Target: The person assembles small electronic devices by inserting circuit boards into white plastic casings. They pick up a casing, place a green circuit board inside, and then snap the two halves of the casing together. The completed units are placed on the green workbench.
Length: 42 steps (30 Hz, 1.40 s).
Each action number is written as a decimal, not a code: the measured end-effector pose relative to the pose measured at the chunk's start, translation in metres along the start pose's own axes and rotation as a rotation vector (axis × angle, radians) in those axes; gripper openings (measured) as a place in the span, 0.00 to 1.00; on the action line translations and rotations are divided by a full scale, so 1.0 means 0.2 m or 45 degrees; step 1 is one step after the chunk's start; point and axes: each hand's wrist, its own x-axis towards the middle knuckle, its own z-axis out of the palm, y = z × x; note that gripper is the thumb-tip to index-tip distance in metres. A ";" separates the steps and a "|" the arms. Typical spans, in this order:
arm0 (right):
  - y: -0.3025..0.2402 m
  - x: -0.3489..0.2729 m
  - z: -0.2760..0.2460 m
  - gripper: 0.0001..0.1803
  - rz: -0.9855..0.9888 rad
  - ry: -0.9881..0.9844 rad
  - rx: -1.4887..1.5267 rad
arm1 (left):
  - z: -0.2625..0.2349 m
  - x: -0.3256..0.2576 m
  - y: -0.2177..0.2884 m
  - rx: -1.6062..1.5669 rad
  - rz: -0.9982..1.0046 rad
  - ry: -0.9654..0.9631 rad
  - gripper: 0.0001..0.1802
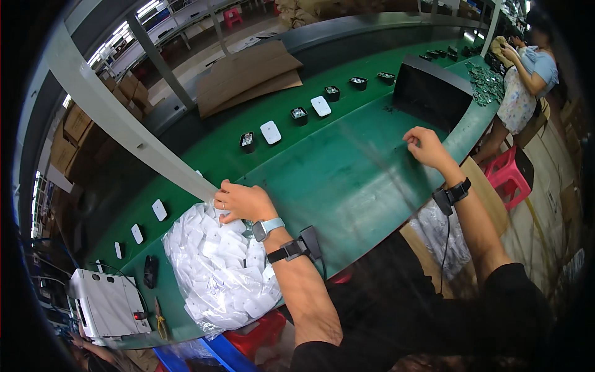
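A: Start at your left. What is under your left hand (243, 202)?

B: A clear plastic bag (218, 266) stuffed with small white flat plastic pieces, sitting at the near edge of the green bench (334, 180). Your fingers curl over its open top, pinched onto the film or a piece inside; I can't tell which.

A: How would you expect that bag to handle?

B: Soft and slippery, I'd judge. The film is thin and sags around the load, so it will slump if you lift from one corner. Gather the neck, or support it from beneath. The pieces themselves look light and rigid, easy to pinch by their edges.

A: And further right?

B: On the conveyor belt (204, 155) beyond, white covers (271, 132) alternate with small black housings (299, 115). Your right hand (425, 146) rests on the bench near a black box (431, 93), fingertips drawn together on the surface; whether they hold anything is too small to tell.
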 end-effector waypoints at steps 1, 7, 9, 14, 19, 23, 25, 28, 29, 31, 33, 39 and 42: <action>0.00 0.01 0.02 0.09 -0.007 -0.037 0.025 | 0.00 0.00 0.00 -0.031 0.028 0.035 0.27; -0.04 0.05 0.10 0.08 -0.009 -0.198 0.034 | 0.06 0.00 -0.02 -0.374 0.301 0.170 0.23; -0.05 0.06 0.09 0.07 -0.005 -0.220 -0.003 | 0.04 -0.01 0.00 -0.483 0.399 0.242 0.20; 0.00 0.10 0.09 0.07 0.091 -0.253 0.002 | 0.02 -0.04 0.10 -1.102 0.672 0.215 0.18; -0.03 0.17 0.07 0.06 0.106 -0.335 -0.248 | 0.06 -0.12 0.18 -1.643 0.678 -0.268 0.19; -0.16 0.26 0.06 0.05 0.052 -0.333 -0.072 | 0.05 -0.17 0.22 -1.588 0.696 -0.370 0.26; -0.28 0.32 0.13 0.05 -0.077 -0.246 0.268 | 0.01 -0.17 0.23 -1.682 0.682 -0.479 0.30; -0.51 0.43 0.31 0.06 -0.303 -0.222 0.566 | -0.02 -0.15 0.22 -1.740 0.620 -0.541 0.32; -0.58 0.46 0.36 0.06 -0.336 -0.229 0.585 | -0.03 -0.15 0.23 -1.754 0.596 -0.553 0.32; -0.64 0.50 0.48 0.07 -0.381 -0.247 0.635 | 0.02 -0.18 0.25 -1.765 0.543 -0.597 0.32; -0.69 0.52 0.57 0.07 -0.356 -0.211 0.720 | 0.06 -0.17 0.25 -1.749 0.570 -0.617 0.33; -0.68 0.48 0.68 0.06 -0.329 -0.067 0.853 | 0.12 -0.21 0.25 -1.904 0.497 -0.826 0.33; -0.65 0.46 0.68 0.06 -0.387 -0.026 0.776 | 0.09 -0.25 0.26 -1.847 0.426 -0.953 0.32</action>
